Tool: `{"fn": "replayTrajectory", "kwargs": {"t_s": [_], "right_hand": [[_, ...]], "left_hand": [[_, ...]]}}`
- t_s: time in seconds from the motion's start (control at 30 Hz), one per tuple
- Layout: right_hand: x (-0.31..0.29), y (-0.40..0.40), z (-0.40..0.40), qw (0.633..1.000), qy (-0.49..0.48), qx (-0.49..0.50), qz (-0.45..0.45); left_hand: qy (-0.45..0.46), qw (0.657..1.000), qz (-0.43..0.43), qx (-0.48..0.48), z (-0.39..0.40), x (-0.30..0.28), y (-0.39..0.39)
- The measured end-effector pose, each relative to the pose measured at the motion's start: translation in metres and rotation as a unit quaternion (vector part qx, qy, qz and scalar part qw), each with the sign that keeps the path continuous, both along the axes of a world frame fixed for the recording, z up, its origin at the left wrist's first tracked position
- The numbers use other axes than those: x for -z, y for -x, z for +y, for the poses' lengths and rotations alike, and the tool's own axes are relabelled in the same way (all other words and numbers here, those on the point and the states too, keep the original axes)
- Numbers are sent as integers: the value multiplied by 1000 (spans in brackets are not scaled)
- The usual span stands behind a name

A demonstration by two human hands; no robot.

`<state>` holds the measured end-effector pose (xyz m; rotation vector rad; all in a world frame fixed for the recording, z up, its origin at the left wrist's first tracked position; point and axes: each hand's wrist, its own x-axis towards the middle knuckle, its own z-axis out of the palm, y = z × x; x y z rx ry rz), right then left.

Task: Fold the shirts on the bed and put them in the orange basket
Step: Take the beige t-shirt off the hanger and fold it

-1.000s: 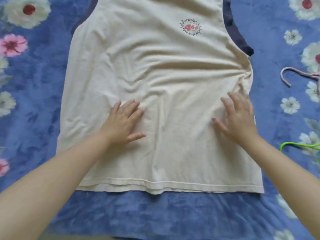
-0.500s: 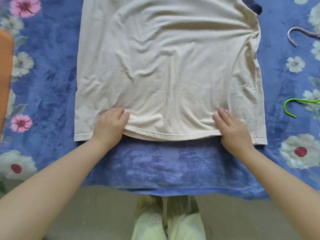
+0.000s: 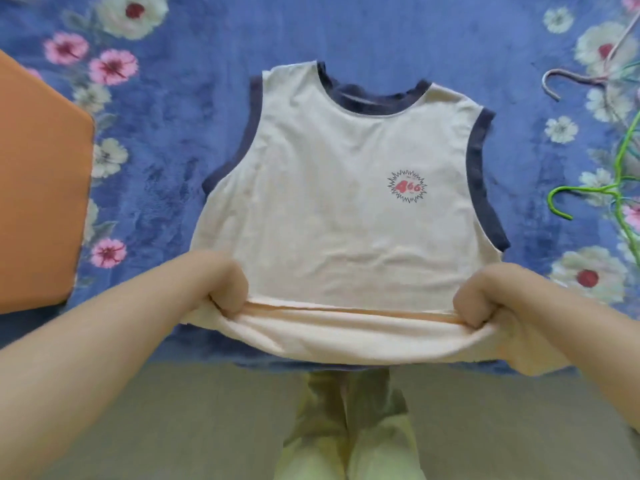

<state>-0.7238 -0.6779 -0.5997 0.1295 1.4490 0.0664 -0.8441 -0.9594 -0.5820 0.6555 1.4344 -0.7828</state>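
Lifted since half a second ago: hem of cream sleeveless shirt [image 3: 329, 209], raised off the blue floral fleece blanket [image 3: 173, 168]. Left hand [image 3: 225, 285] and right hand [image 3: 481, 296] each grip the hem, set apart. Soft knit, navy trim, red starburst print at 2 o'clock. Orange basket [image 3: 38, 188] at 9 o'clock; wire hangers [image 3: 588, 195] at 3 o'clock.

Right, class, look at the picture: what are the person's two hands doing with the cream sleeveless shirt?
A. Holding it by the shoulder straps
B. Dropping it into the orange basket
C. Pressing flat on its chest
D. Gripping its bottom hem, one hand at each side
D: the left hand and right hand each curl round the bottom hem of the shirt, lifted off the bed.
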Motion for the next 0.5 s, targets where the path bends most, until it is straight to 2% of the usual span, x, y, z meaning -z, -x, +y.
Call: {"fn": "replayTrajectory", "kwargs": {"t_s": [0.07,0.13,0.2,0.3,0.4,0.43,0.5], "right_hand": [[-7,12,6,998,12,-30,57],[-12,29,30,985,11,22,173],[-21,48,56,950,10,68,306],[-27,71,92,872,-42,113,474],[-28,96,121,782,-85,152,599],[-27,102,126,768,-104,155,613],[-25,120,142,771,-133,152,605]], "left_hand": [[-68,995,67,-28,-1,-4,20],[-152,971,166,-81,-1,-4,48],[-229,920,287,-137,3,-7,74],[-295,839,425,-166,23,-16,102],[-289,809,487,-158,48,-15,128],[-272,806,501,-160,53,-17,133],[-238,805,522,-154,69,-14,149]]}}
